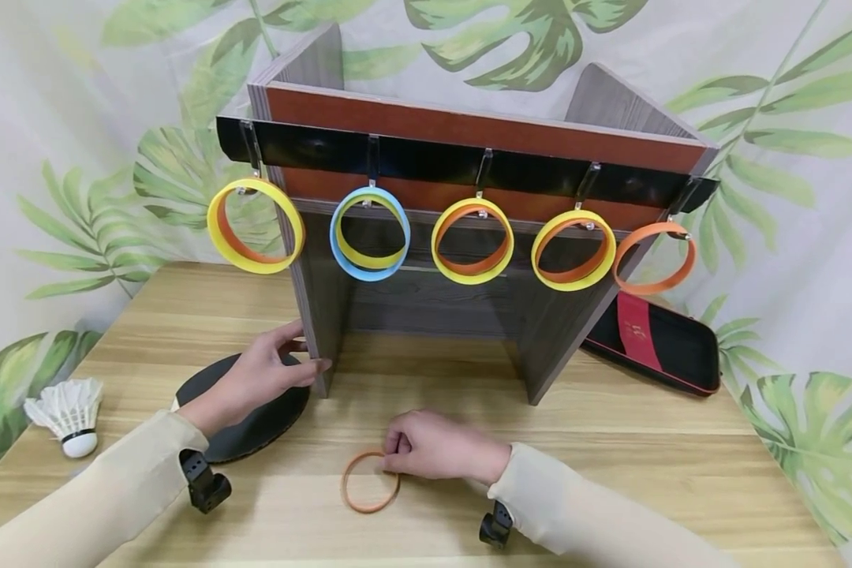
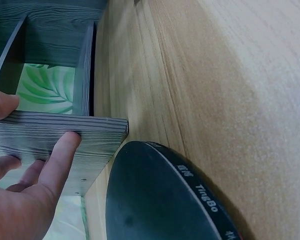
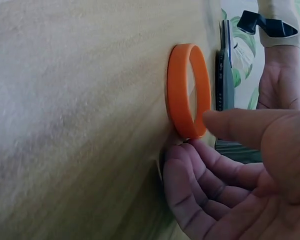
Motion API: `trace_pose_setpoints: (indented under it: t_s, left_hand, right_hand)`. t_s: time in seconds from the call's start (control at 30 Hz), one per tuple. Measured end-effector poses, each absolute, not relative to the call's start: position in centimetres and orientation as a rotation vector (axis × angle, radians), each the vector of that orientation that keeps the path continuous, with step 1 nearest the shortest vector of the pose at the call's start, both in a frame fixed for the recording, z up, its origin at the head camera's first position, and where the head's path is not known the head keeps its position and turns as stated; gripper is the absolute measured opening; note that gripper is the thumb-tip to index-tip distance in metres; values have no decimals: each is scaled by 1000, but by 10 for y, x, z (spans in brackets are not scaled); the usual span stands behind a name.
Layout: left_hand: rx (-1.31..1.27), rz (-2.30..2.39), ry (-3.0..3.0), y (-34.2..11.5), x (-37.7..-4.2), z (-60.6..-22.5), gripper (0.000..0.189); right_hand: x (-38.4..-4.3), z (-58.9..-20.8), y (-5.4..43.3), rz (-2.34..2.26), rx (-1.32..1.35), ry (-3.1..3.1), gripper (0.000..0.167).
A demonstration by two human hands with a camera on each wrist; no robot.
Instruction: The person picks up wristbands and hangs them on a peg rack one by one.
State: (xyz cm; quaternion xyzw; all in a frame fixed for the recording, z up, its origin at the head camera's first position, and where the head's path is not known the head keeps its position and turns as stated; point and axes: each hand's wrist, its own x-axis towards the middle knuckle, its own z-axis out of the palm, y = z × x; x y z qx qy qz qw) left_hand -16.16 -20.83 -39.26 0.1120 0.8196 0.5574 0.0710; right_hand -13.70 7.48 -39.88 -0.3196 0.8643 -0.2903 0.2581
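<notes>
My right hand (image 1: pixel 443 448) pinches the right edge of an orange silicone wristband (image 1: pixel 346 483) lying on the table. In the right wrist view, the thumb overlaps the near side of the band and the curled fingers sit low against its end, close to the tabletop. On the left, my left hand (image 1: pixel 266 377) holds the front edge of the left side panel (image 2: pixel 107 126) of a grey wooden rack (image 1: pixel 468 118), low near the table. Across the rack's front runs a black strip (image 1: pixel 426 154) with hooks, from which several yellow, blue and orange wristbands (image 1: pixel 472 274) hang.
A black table tennis bat (image 1: pixel 255 434) lies beneath my left forearm, beside the rack. To the far left is a white shuttlecock (image 1: pixel 67 414). A black case (image 1: pixel 689 347) with a red band lies right of the rack. Leaf-patterned cloth (image 1: pixel 816 237) hangs behind the table.
</notes>
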Motion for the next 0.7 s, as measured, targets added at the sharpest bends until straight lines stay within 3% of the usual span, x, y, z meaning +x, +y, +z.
trace_pose_setpoints:
  t_s: [0.2,0.7]
  left_hand:
    - [328,1662,2471,-209,-162,-392,65]
    - [323,1681,2463,-208,-161,-392,65]
  right_hand:
    - [-137,-402,71,-756,-888,2377,11]
    - [-138,-403,90,-1164,-824,2141,10]
